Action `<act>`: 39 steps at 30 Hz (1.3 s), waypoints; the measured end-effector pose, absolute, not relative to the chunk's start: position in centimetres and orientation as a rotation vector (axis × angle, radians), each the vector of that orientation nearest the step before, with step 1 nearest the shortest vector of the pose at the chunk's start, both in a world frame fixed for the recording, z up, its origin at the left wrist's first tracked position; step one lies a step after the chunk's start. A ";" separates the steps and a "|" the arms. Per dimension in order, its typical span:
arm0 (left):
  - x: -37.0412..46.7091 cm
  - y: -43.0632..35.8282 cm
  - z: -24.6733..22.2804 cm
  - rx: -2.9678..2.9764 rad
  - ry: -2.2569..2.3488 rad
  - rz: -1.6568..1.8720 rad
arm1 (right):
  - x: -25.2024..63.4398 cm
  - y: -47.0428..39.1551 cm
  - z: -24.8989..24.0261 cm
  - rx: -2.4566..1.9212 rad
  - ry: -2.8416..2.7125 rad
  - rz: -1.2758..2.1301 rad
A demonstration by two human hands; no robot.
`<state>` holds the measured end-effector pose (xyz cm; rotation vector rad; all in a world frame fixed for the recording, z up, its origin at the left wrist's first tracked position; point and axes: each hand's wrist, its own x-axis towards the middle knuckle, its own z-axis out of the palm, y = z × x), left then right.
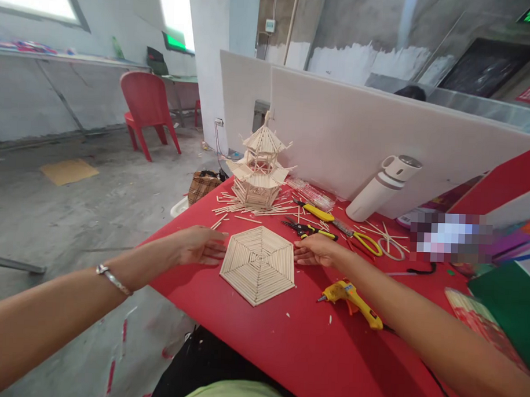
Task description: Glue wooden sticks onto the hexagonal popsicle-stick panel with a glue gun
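A flat hexagonal panel of thin wooden sticks [259,266], laid in concentric rings, lies on the red table [260,343]. At its left edge is my left hand [200,246], fingers stretched out along the tabletop. My right hand [316,250] rests at the opposite edge with its fingers extended too. Both hands' fingertips are at the panel's rim, and neither is wrapped round it. Behind the panel stands a small stick-built pagoda [261,169] with two roof tiers. A yellow hot glue gun [352,301] lies below my right forearm.
Loose sticks [230,207] surround the pagoda's base. Black-jawed pliers [305,227], a yellow-handled cutter [319,212] and yellow-handled scissors [368,242] lie behind my right hand. A white bottle [380,188] leans against the white partition [328,131]. A red chair [148,110] stands back left.
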<state>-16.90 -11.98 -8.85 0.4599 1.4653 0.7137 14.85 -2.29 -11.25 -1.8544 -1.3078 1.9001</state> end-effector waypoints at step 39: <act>-16.7 -17.0 -12.5 2.991 0.958 0.740 | 19.6 -11.9 -12.2 -0.962 -2.638 0.422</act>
